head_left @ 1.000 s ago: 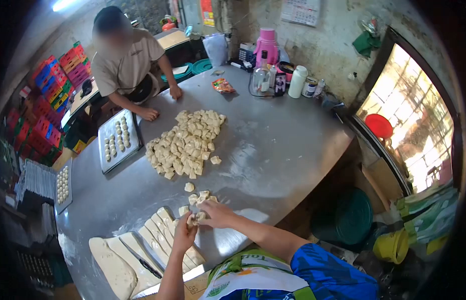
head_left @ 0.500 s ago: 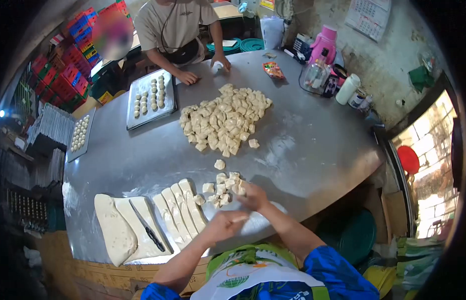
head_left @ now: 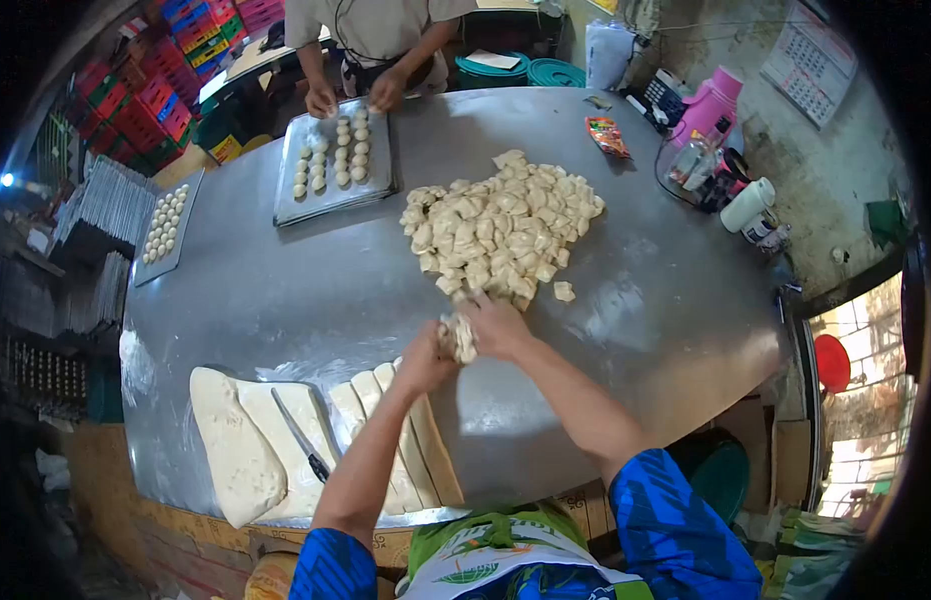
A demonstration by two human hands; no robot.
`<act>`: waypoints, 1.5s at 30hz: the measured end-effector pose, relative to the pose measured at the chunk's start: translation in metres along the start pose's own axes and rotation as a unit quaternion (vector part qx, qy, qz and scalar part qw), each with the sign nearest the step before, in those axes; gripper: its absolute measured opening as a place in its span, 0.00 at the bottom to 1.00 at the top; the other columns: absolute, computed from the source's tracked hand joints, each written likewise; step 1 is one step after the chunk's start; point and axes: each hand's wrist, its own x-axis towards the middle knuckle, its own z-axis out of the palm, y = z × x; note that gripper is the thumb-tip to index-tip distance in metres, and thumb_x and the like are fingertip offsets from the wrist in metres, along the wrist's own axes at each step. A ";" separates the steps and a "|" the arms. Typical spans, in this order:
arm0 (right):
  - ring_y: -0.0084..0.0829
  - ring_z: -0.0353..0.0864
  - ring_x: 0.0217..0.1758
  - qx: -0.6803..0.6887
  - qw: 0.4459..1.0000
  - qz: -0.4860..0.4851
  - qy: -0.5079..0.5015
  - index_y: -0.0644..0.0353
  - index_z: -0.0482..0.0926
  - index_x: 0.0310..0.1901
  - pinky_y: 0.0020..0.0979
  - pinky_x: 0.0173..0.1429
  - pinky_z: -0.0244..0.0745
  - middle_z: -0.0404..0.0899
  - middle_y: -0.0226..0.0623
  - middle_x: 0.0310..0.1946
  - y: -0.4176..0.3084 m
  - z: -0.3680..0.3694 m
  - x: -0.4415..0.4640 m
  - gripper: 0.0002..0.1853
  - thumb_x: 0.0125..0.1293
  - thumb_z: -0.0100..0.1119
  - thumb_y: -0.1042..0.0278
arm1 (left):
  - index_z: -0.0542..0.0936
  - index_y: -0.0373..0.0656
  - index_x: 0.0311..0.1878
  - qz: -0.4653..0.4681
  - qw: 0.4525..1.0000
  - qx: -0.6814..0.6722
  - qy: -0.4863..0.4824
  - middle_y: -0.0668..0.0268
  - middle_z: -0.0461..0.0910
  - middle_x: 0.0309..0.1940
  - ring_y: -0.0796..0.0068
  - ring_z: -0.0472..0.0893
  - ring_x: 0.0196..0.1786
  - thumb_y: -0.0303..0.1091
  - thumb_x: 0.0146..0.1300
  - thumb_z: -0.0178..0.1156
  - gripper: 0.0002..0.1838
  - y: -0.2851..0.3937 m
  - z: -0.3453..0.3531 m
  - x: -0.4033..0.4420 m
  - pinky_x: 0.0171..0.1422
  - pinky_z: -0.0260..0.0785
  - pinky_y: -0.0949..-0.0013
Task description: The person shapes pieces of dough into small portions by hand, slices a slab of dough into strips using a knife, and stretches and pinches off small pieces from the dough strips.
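Note:
My left hand (head_left: 425, 360) and my right hand (head_left: 495, 326) are cupped around a cluster of small dough pieces (head_left: 463, 342). They are at the near edge of a large pile of cut dough pieces (head_left: 510, 225), and my right fingers reach its lower edge. Below my left forearm lie long dough strips (head_left: 425, 440), partly covered by that arm. To their left is a wide slab of dough (head_left: 235, 450) with a folded-looking left part. A knife with a black handle (head_left: 317, 466) rests on the slab.
Across the table a person (head_left: 385, 40) has both hands over a metal tray (head_left: 285, 205) with rows of dough balls. Another tray of dough balls (head_left: 165, 225) sits at the left edge. A snack packet (head_left: 607, 137), pink thermos (head_left: 707, 100) and bottles (head_left: 747, 205) stand at the back right.
Both my hands have moved forward, bringing the loose dough pieces from beside the strips up to the big pile. The other person's hands have shifted left onto the tray. The view has tilted.

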 end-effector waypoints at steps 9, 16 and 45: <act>0.48 0.79 0.60 0.143 0.971 -0.128 0.141 0.57 0.73 0.63 0.40 0.48 0.79 0.74 0.42 0.62 -0.030 -0.013 0.046 0.28 0.60 0.66 0.65 | 0.66 0.42 0.66 0.034 0.982 -0.161 0.097 0.57 0.67 0.70 0.57 0.76 0.59 0.21 0.57 0.65 0.32 -0.043 -0.086 -0.067 0.62 0.74 0.60; 0.37 0.85 0.44 0.827 0.530 0.189 -0.006 0.60 0.77 0.55 0.29 0.37 0.76 0.82 0.44 0.45 0.039 0.025 0.092 0.19 0.65 0.66 0.64 | 0.66 0.42 0.65 0.009 0.977 -0.197 0.078 0.59 0.69 0.66 0.61 0.76 0.57 0.21 0.59 0.63 0.30 -0.078 -0.050 -0.135 0.58 0.74 0.64; 0.30 0.66 0.32 0.441 0.881 -0.165 -0.036 0.57 0.68 0.30 0.31 0.38 0.64 0.70 0.30 0.31 -0.103 -0.073 -0.184 0.14 0.55 0.68 0.78 | 0.71 0.39 0.68 0.057 0.940 0.232 0.243 0.48 0.78 0.59 0.48 0.80 0.57 0.38 0.60 0.68 0.34 -0.013 0.058 -0.214 0.73 0.63 0.54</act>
